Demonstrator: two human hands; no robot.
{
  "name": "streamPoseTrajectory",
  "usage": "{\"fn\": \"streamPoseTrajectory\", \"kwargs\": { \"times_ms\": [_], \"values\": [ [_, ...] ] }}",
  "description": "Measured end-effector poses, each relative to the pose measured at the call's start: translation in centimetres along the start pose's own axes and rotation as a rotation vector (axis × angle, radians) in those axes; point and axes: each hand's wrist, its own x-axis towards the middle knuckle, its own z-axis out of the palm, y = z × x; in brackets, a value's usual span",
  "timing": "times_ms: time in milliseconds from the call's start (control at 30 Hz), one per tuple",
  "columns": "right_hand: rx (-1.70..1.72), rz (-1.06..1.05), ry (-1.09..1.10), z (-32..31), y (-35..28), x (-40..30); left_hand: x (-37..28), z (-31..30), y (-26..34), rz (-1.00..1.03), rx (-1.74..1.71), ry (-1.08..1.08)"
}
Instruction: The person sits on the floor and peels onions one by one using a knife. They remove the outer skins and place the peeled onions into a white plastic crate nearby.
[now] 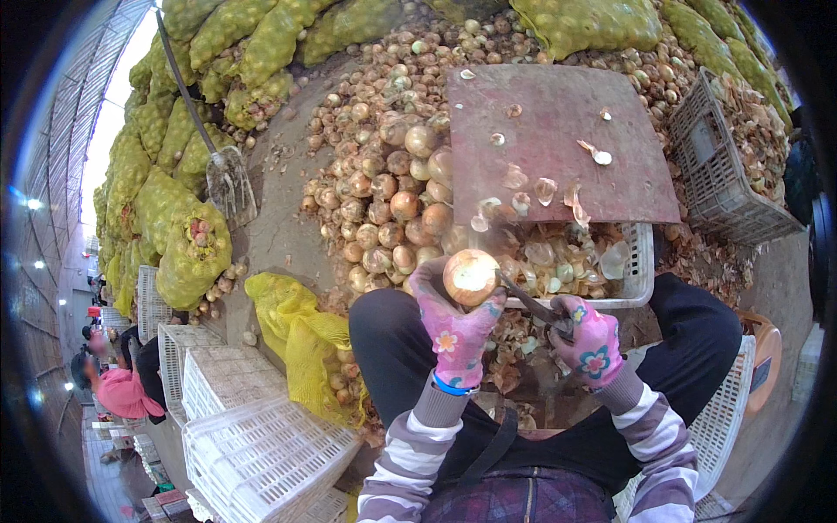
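My left hand [454,327], in a pink flowered glove, grips an onion [470,278] whose pale cut face is turned up toward me. In my right hand [588,341], gloved the same way, is a knife [531,302]; its blade reaches left to the onion's right side. Just beyond my hands stands a white plastic crate [644,265] holding onion skins and trimmings [562,258]. A reddish board [556,144] lies over the crate's far part, with loose skins and cut onion ends on it. To the left of the board is a large heap of onions [386,202].
Yellow mesh sacks of onions [176,248] are stacked at left and back. A shovel [229,183] stands among them. White crates [268,451] are at lower left, near a slack yellow mesh bag [301,340]. A tilted crate [713,163] of skins stands right. Another person [124,389] is far left.
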Motion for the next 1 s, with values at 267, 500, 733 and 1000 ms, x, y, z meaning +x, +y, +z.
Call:
{"fn": "streamPoseTrajectory", "kwargs": {
  "times_ms": [267,500,733,1000],
  "values": [
    [-0.092,-0.013,0.086,0.6,-0.4,0.0,-0.2,0.3,-0.3,0.031,0.025,0.045],
    [0.498,0.397,-0.205,1.3,-1.1,0.1,-0.2,0.3,-0.5,0.018,0.138,0.07],
    [1.059,0.607,-0.218,-1.5,-1.3,1.5,-0.6,0.6,0.1,-0.081,0.017,-0.057],
    [0.138,0.041,0.018,-1.8,-1.3,1.5,-0.9,-0.1,-0.7,0.023,0.154,-0.133]
  ]
}}
